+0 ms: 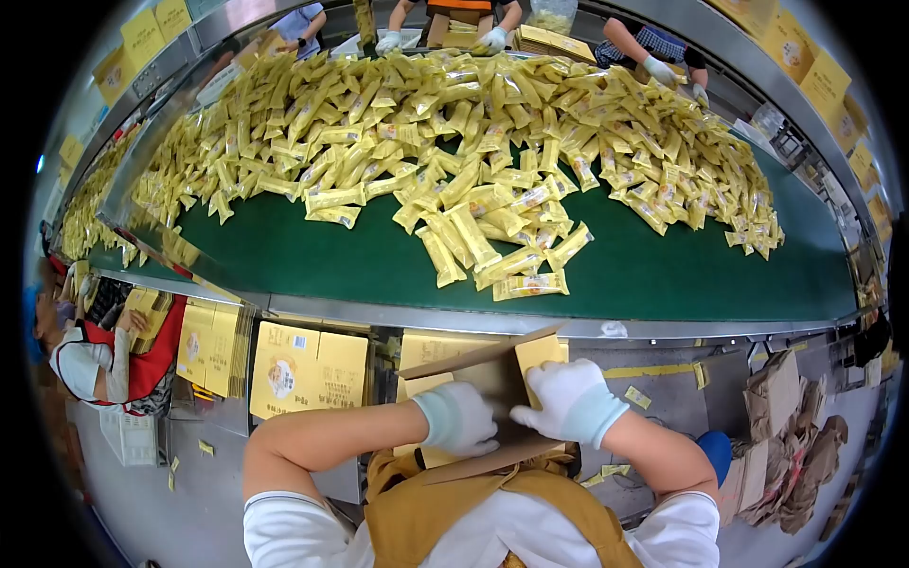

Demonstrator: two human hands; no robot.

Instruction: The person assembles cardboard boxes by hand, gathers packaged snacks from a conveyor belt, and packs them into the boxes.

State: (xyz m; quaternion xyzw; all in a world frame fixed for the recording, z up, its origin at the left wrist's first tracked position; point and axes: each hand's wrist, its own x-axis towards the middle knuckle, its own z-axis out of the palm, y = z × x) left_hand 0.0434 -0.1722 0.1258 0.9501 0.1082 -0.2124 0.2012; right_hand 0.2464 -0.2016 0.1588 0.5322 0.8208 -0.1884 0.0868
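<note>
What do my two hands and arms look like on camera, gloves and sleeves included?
The left hand and right hand wear plain white gloves with pale blue-green cuffs. The forearms are bare. Short white sleeves, with a thin dark line near the hem, show beside a mustard-brown overgarment.

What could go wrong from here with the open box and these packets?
The open box could tilt or slip, as the left hand and right hand steady it near the torso.
The nearest packet lies close to the green belt's edge and might get knocked off.
Loose packets on the floor could be stepped on.
</note>
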